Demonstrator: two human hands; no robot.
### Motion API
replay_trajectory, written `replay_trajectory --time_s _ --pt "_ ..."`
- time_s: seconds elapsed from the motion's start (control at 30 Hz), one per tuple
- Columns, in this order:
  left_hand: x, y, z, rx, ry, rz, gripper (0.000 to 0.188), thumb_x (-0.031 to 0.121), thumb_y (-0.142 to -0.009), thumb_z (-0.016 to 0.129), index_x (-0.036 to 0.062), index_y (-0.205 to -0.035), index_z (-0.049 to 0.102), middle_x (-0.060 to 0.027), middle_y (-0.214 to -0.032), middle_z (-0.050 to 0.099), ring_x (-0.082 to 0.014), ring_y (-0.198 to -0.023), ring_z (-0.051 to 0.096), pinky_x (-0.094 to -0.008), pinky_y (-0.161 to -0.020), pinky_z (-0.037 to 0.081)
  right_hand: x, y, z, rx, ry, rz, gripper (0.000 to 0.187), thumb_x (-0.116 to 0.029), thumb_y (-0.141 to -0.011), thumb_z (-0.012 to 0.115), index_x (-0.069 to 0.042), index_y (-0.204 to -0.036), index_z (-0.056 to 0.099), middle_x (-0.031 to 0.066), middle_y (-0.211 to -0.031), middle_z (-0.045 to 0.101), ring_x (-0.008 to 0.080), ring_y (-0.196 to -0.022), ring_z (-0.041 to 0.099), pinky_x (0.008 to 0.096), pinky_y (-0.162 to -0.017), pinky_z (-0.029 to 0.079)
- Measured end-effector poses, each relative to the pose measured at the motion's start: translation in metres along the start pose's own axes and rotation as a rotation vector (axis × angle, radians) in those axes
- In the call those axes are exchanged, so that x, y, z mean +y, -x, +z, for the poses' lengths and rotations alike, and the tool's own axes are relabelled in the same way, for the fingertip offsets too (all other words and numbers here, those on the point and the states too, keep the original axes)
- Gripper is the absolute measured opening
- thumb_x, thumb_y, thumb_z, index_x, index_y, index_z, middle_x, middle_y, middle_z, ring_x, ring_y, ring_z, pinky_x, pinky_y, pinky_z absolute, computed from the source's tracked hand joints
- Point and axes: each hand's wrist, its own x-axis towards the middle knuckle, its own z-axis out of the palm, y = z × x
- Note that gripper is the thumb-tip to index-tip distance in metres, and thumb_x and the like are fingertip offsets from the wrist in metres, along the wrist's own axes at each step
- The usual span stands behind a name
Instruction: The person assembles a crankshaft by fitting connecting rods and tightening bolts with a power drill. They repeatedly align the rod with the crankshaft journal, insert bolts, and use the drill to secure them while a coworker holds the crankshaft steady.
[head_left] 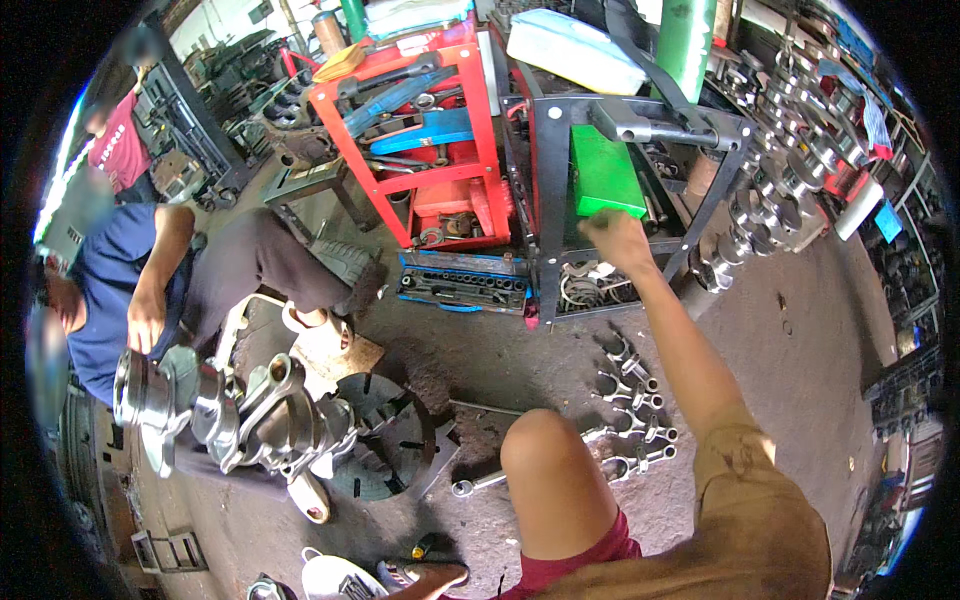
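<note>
My right hand (pixel 616 243) reaches forward to the black tool cart (pixel 545 190), at the near end of a bright green box (pixel 605 172) on its shelf. Its fingers point left and look bent, but they are blurred; whether they grip the box I cannot tell. My left hand is out of view. To the right of my bent knee (pixel 548 445), several metal connecting rods (pixel 630 400) lie on the floor. At the left, a large crankshaft (pixel 215 410) with a connecting rod (pixel 275 385) on it lies over a dark slotted round plate (pixel 375 435).
A person in a dark blue shirt (pixel 115 285) sits at the left by the crankshaft. A red tool cart (pixel 405 185) stands ahead, an open socket set (pixel 465 283) below it. A long-handled wrench (pixel 478 484) lies near my knee. Several crankshafts (pixel 770 180) line the right side.
</note>
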Motion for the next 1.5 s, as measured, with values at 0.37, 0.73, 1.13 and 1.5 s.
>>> replay_trajectory --time_s 0.37,0.73,1.13,1.5 --pt "-0.036 0.008 0.012 -0.114 -0.013 -0.118 0.037 0.031 -0.091 0.055 0.0153 -0.063 0.038 -0.0007 -0.049 0.032 -0.0108 -0.044 0.035 -0.0251 -0.046 0.037 0.073 -0.090 0.068 -0.055 0.787 -0.153 0.063 -0.041 -0.090 0.062 -0.020 -0.145 0.040 0.0001 -0.155 0.031 0.0250 -0.142 0.029 0.0487 -0.112 0.031" --pt "-0.045 0.011 0.014 -0.175 -0.003 -0.200 0.036 0.032 -0.091 0.055 0.0148 -0.063 0.040 -0.0010 -0.049 0.033 -0.0118 -0.044 0.037 -0.0258 -0.047 0.039 0.092 -0.078 0.047 -0.209 0.717 -0.134 0.053 -0.013 -0.092 0.052 -0.020 -0.144 0.043 0.0007 -0.157 0.028 0.0325 -0.141 0.031 0.0526 -0.111 0.033" --pt "-0.043 0.013 0.005 -0.253 -0.006 -0.242 0.036 0.033 -0.092 0.055 0.0142 -0.064 0.042 -0.0013 -0.049 0.034 -0.0129 -0.044 0.038 -0.0267 -0.047 0.041 0.076 -0.080 0.039 -0.203 0.663 0.089 0.077 -0.034 -0.085 0.071 -0.023 -0.150 0.030 0.0018 -0.153 0.035 0.0298 -0.137 0.037 0.0568 -0.109 0.032" --pt "-0.015 0.016 -0.031 -0.436 -0.024 -0.443 0.036 0.033 -0.092 0.055 0.0137 -0.065 0.044 -0.0016 -0.050 0.035 -0.0140 -0.044 0.039 -0.0274 -0.048 0.042 0.014 -0.012 0.009 0.009 0.211 -0.050 0.063 -0.048 -0.087 0.064 -0.010 -0.135 0.050 0.0145 -0.136 0.055 0.0320 -0.126 0.052 0.0493 -0.102 0.042"
